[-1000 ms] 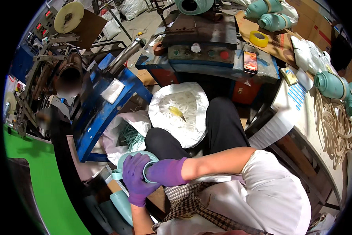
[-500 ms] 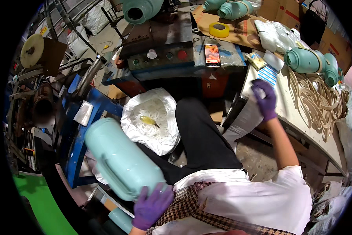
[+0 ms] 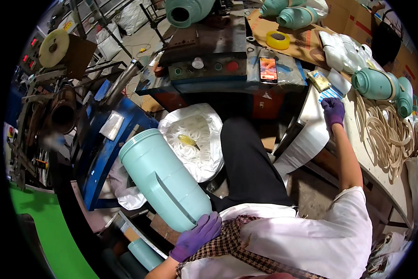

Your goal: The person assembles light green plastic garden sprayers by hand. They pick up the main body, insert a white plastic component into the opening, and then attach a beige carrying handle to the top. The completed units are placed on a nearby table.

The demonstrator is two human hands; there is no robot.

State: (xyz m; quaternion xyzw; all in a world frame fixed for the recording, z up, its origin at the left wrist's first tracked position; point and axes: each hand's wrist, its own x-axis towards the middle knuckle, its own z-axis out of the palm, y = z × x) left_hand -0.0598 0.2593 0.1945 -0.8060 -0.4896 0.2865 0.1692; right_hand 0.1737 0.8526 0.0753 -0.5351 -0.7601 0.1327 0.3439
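A pale green plastic jug body (image 3: 165, 179) with a threaded rim and a long side handle lies slanted across my left thigh. My left hand (image 3: 199, 236), in a purple glove, is curled round its lower end. My right hand (image 3: 333, 110), also gloved in purple, is closed at the near end of a blue-and-white label sheet (image 3: 329, 94) on the right-hand table; whatever its fingers pinch is hidden. From beneath that hand a white paper strip (image 3: 306, 146) hangs over the table edge. Between my knees stands a white sack (image 3: 213, 125) of pale rings with a yellow-handled tool (image 3: 187, 140) on top.
Green jugs (image 3: 374, 83) and coiled beige bands (image 3: 383, 135) lie on the right table (image 3: 358, 153). Ahead is a machine with buttons (image 3: 209, 69), a phone (image 3: 268, 69) and yellow tape (image 3: 278, 40). A blue metal frame (image 3: 109, 162) stands left.
The jug has rolled, bringing its handle round to the upper side. My right hand has closed and come down at the label sheet. The whole view has shifted slightly.
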